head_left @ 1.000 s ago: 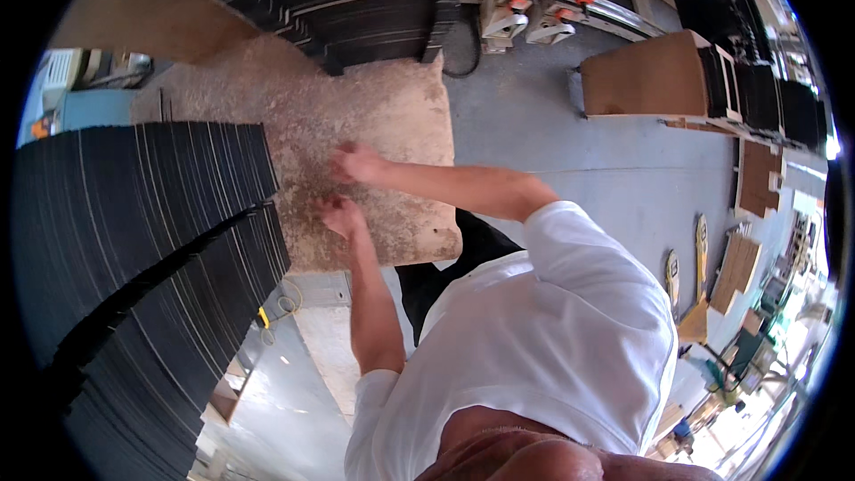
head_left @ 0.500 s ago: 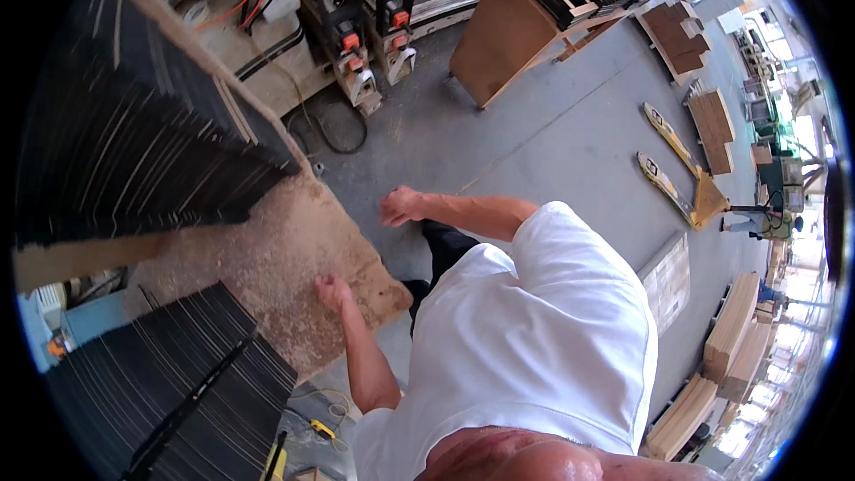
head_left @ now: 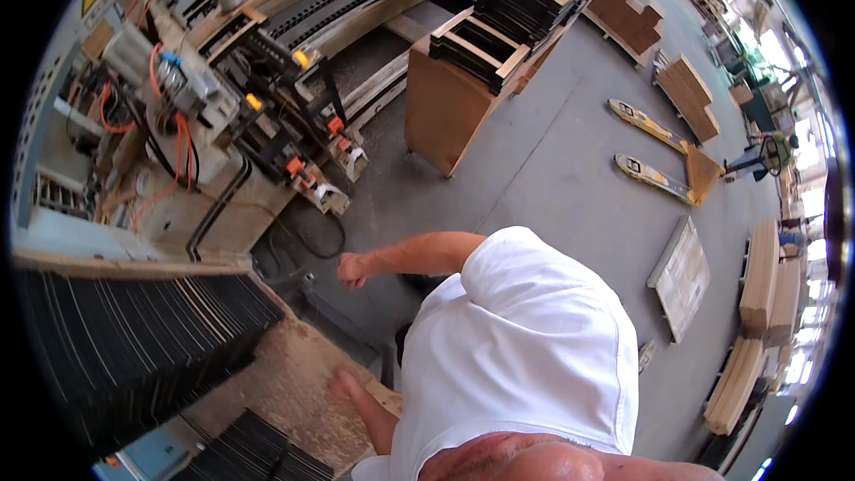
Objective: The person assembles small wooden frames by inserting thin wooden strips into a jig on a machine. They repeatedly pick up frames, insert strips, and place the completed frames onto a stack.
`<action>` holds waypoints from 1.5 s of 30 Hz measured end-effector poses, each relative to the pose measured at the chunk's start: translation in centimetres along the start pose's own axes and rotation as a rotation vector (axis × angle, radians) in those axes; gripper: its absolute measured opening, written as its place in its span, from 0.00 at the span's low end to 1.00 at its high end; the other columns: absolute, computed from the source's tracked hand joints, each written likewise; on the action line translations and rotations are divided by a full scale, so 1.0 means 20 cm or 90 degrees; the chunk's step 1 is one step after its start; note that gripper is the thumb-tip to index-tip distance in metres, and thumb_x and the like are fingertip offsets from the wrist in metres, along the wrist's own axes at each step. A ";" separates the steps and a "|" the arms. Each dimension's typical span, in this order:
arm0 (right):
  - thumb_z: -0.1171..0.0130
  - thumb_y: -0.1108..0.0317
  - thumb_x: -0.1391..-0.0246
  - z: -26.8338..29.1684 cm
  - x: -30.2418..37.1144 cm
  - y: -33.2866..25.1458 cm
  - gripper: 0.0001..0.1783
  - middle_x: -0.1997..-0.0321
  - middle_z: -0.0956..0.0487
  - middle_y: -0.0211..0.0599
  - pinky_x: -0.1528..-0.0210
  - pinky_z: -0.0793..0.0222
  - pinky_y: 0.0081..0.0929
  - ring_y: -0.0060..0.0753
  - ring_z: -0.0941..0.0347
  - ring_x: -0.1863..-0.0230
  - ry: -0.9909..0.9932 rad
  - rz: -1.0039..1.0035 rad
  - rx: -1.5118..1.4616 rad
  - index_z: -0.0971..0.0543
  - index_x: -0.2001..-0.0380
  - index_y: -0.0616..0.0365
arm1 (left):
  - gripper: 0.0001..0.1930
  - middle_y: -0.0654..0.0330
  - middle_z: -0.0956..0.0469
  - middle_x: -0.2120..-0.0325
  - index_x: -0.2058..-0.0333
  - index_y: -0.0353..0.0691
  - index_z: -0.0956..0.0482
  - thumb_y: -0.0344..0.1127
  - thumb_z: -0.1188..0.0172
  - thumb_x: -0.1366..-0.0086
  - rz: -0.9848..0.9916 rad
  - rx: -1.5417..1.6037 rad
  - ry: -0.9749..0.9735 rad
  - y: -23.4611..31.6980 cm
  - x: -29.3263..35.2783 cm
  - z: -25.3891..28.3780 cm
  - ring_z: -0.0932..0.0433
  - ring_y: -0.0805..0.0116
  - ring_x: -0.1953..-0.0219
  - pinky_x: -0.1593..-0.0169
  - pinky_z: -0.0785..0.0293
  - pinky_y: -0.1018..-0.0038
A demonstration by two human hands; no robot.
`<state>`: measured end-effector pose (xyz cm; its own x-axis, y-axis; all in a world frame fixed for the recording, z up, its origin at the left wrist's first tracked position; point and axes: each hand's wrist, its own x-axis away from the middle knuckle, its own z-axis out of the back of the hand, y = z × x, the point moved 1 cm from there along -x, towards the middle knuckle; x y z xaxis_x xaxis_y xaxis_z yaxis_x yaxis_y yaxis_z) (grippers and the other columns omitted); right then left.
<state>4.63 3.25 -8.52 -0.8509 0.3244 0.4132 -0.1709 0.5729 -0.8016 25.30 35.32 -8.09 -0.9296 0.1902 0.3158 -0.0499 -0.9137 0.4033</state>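
A worn wooden board (head_left: 303, 365), mottled and scuffed, lies low in the view, left of the person's body. The left hand (head_left: 346, 385) is over its near edge; it is small and blurred here, so I cannot tell whether its fingers are spread or folded, nor quite whether it touches the board. The right hand (head_left: 354, 271) is beyond the board's edge, above the grey floor (head_left: 534, 169), its fingers curled into a fist. A tall stack of black panels (head_left: 134, 330) stands on the board's far left part, and a second black stack (head_left: 254, 452) shows at the lower edge. Farther out are a machine with orange hoses (head_left: 178, 89), a brown panel (head_left: 445, 116) beside piled black frames (head_left: 525, 4), and a yellow pallet jack (head_left: 704, 174) on the right.
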 end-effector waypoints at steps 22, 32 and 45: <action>0.44 0.67 0.49 0.19 0.46 -0.01 0.08 0.77 0.25 0.35 0.79 0.30 0.35 0.33 0.25 0.77 0.277 -0.176 -0.221 0.26 0.77 0.59 | 0.27 0.44 0.23 0.56 0.58 0.26 0.25 0.47 0.37 0.46 0.045 -0.010 -0.180 0.66 -0.16 -0.07 0.23 0.49 0.56 0.52 0.27 0.54; 0.40 0.65 0.50 0.54 0.29 0.07 0.08 0.72 0.22 0.34 0.77 0.30 0.33 0.36 0.24 0.74 0.147 0.054 0.004 0.25 0.77 0.56 | 0.25 0.49 0.23 0.68 0.68 0.26 0.23 0.50 0.43 0.42 -0.053 -0.048 -0.261 0.85 -0.03 -0.12 0.26 0.57 0.64 0.59 0.29 0.60; 0.41 0.61 0.44 0.69 0.65 -0.38 0.11 0.64 0.20 0.39 0.62 0.22 0.34 0.36 0.21 0.64 0.148 -0.175 -0.196 0.20 0.68 0.59 | 0.35 0.45 0.27 0.51 0.49 0.28 0.29 0.53 0.38 0.46 -0.033 -0.036 -0.103 0.62 0.25 -0.43 0.29 0.51 0.48 0.44 0.34 0.60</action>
<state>-11.96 -7.25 -3.01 -0.6545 0.2696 0.7064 -0.1894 0.8460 -0.4983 16.88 21.93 -8.92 -0.8550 0.2881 0.4313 -0.1205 -0.9192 0.3750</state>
